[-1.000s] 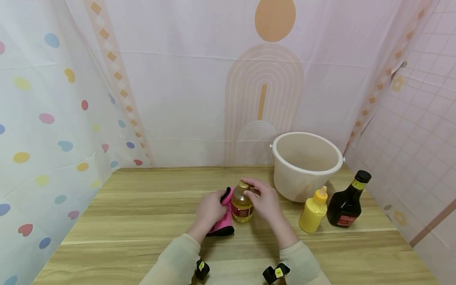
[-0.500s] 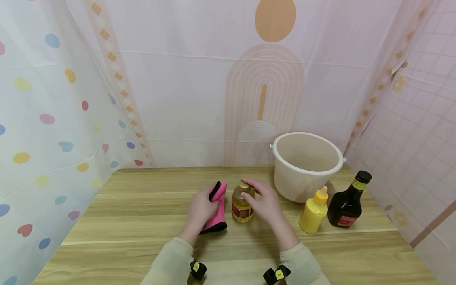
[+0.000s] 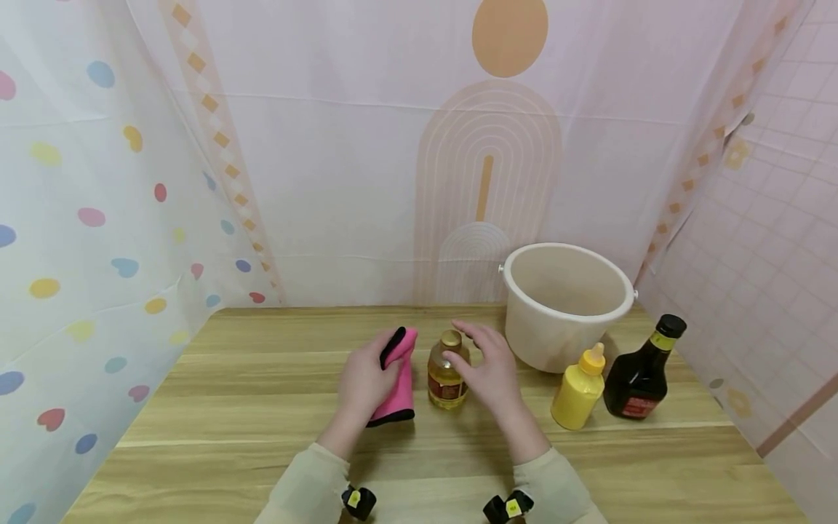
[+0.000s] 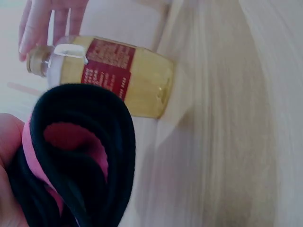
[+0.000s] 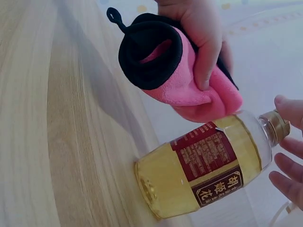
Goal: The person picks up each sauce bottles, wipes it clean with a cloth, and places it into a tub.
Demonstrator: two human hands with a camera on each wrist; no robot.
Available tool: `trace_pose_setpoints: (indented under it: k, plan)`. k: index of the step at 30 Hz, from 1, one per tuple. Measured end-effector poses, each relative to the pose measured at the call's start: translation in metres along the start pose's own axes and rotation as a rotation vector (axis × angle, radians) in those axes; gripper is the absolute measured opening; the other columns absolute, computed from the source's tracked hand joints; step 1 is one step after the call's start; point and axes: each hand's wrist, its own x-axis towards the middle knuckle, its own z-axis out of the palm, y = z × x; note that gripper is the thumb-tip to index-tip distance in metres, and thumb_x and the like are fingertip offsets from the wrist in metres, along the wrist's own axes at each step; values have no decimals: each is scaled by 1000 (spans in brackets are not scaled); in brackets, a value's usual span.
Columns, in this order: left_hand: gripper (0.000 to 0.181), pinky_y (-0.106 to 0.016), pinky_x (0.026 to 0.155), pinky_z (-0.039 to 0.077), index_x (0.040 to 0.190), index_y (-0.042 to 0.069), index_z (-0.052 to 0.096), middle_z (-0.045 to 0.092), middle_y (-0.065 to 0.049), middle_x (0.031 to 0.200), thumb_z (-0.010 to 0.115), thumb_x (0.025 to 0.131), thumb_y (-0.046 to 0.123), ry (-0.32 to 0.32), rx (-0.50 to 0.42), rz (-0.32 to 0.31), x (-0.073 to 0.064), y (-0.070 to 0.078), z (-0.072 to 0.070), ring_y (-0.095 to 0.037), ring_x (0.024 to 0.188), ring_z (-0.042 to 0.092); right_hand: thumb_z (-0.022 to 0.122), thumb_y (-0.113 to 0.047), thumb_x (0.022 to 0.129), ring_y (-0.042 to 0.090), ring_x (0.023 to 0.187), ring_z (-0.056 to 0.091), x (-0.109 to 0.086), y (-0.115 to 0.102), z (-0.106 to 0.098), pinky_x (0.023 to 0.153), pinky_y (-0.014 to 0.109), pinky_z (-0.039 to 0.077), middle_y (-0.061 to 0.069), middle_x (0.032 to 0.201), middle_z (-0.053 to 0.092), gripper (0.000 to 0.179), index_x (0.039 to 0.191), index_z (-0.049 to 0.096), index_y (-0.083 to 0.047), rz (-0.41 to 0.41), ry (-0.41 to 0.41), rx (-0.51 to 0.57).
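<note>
My left hand (image 3: 361, 382) grips a folded pink cloth with black edging (image 3: 402, 386), held just left of a bottle of yellow cooking oil (image 3: 448, 384). A black hanging loop on the cloth (image 5: 196, 97) shows in the right wrist view. The oil bottle stands upright on the table, its gold cap on and a dark red label round its middle. To its right is my right hand (image 3: 494, 372), thumb and fingers spread around the neck and cap without closing on them. In the left wrist view the cloth's black edge (image 4: 120, 127) overlaps the lower side of the bottle.
Behind and to the right stands a cream bucket (image 3: 533, 338). In front of it are a yellow squeeze bottle (image 3: 573, 399) and a dark sauce bottle with a black cap (image 3: 633, 382). The wooden table (image 3: 262, 407) meets patterned curtains at the back and sides.
My left hand has moved left with the pink cloth, away from the oil bottle. The fingers of my right hand have lifted off the cap and spread, while the bottle stays put.
</note>
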Motion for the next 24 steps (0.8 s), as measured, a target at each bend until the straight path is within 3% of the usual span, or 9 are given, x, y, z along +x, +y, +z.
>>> trace_pose_setpoints:
  k: [6, 15, 24]
  plan:
    - [51, -48, 78, 54, 124, 18, 68, 71, -9, 110, 67, 77, -2, 46, -1, 53, -1, 6, -4, -31, 98, 67, 87, -15, 76, 25, 100, 62, 0, -5, 3, 82, 42, 55, 10, 113, 65, 47, 117, 67, -6, 8, -5, -53]
    - [49, -48, 72, 54, 116, 15, 71, 71, -11, 97, 69, 73, -8, 123, -3, 156, -4, 10, -8, -32, 87, 67, 86, -18, 77, 21, 88, 64, -1, -7, 10, 75, 35, 53, 7, 104, 66, 39, 110, 68, -9, 13, 45, -174]
    - [54, -51, 80, 52, 117, 14, 72, 72, -11, 100, 67, 71, -12, 168, -27, 210, -6, 7, -9, -35, 91, 66, 83, -10, 80, 20, 88, 63, 2, -6, 10, 76, 34, 54, 7, 103, 67, 33, 109, 69, -7, 3, 16, -115]
